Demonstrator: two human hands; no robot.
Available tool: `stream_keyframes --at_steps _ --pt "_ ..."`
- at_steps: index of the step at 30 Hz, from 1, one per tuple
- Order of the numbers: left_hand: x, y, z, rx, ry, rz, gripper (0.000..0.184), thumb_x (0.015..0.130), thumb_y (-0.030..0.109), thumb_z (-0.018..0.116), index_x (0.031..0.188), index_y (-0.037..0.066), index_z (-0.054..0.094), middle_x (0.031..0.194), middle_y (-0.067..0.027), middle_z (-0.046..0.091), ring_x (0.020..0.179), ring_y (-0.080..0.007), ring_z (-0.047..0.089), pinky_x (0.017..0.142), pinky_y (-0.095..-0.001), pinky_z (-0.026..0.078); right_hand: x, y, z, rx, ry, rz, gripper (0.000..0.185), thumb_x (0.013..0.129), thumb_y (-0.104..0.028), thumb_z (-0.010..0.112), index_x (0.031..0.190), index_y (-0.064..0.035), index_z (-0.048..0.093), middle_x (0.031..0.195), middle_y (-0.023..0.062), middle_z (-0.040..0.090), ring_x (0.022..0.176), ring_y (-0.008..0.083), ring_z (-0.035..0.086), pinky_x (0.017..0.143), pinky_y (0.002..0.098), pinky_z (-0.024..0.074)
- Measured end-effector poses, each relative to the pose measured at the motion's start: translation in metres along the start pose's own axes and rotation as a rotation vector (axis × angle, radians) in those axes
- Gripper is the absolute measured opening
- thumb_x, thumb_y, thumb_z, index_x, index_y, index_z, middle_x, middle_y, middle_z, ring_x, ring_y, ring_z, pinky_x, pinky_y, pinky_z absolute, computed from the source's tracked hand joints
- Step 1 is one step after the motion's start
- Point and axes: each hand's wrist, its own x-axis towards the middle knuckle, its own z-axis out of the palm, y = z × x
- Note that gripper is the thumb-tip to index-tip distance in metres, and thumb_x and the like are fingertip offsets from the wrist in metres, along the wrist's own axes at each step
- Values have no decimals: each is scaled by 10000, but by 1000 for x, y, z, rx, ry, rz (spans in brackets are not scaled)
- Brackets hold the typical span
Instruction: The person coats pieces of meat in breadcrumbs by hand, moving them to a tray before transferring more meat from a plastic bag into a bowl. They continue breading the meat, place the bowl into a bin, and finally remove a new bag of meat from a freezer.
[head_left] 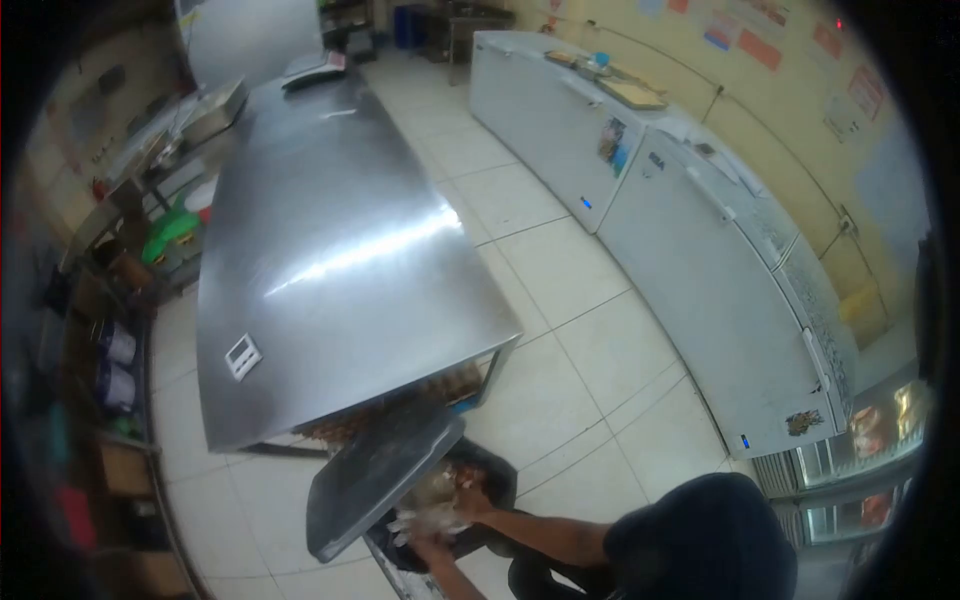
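Both my hands are low over a dark bin (500,478) near the front end of the steel table. My right hand (472,500) reaches in from the right, its fingers curled on a whitish crumpled bundle (432,520). On the near side of the same bundle is my left hand (431,551), its fingers closed against it. Blur hides the bundle's kind; it looks like thin plastic. A dark grey lid (375,475) leans tilted along the bin's left side. Dark contents in the bin are partly hidden by the lid and my hands.
The steel table (330,220) carries a small white timer-like device (242,356) and a scale (315,70). Brownish stacked items (440,388) sit under its front end. White chest freezers (700,260) line the right wall. Shelves (125,470) stand at left.
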Motion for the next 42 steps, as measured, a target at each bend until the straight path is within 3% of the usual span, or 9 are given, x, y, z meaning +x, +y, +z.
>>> stream_keyframes --at_steps 1,3,6,10,14,21,24,33,42 --pt "20 -8 -5 -64 -32 26 475 919 323 565 1280 28 475 1073 -104 592 897 -285 599 709 -424 501 14 31 30 47 -151 -56 286 734 -223 614 935 -33 687 1058 187 647 998 341 633 814 393 529" --pt "-10 22 27 78 -37 -22 589 956 438 457 1388 42 395 1368 -194 421 1281 -299 381 1074 -466 290 -3 35 -22 91 -140 28 230 743 -224 618 852 -33 682 944 159 669 916 312 657 753 389 539" --pt "-40 40 64 61 105 -143 609 958 438 446 1405 32 365 1405 -176 377 1333 -309 334 1088 -467 278 -51 38 -149 429 -246 217 248 783 -261 619 804 -21 674 746 161 668 777 250 680 677 368 545" --pt "-42 29 116 -98 119 -136 622 936 422 466 1410 30 373 1377 -181 439 1288 -343 400 1054 -489 331 -96 163 -199 967 -192 248 280 734 -297 696 878 -57 676 851 135 693 775 242 681 714 380 529" --pt "-44 -12 224 188 43 -240 622 927 420 473 1397 22 389 1349 -184 467 1255 -343 436 1034 -489 355 -112 271 -345 1160 54 436 226 800 -19 602 1026 -25 604 805 48 595 787 168 616 670 340 546" --pt "-31 -185 485 1083 -666 -392 622 910 416 486 1374 8 416 1301 -187 517 1197 -342 499 998 -488 399 -32 432 -622 1138 442 598 209 816 -42 532 904 12 714 809 104 688 755 156 647 670 296 536" --pt "-8 -234 603 1090 -991 -256 622 904 415 491 1365 2 428 1281 -189 538 1172 -341 526 983 -488 417 20 490 -708 1186 637 518 214 862 -117 555 923 19 708 806 94 676 763 159 629 700 307 529" --pt "-65 -73 1264 909 -1025 5 434 984 390 480 1208 20 517 1130 -120 610 966 -211 623 852 -364 508 233 602 -1004 1524 799 410 240 889 -172 596 1013 17 675 892 69 657 755 148 593 711 285 502" --pt "72 -96 1803 944 -1280 48 430 960 378 540 1191 15 516 1070 -138 613 939 -228 634 794 -359 532 378 697 -1187 1495 955 671 234 892 -267 671 839 -41 636 786 5 596 745 116 561 691 284 494"
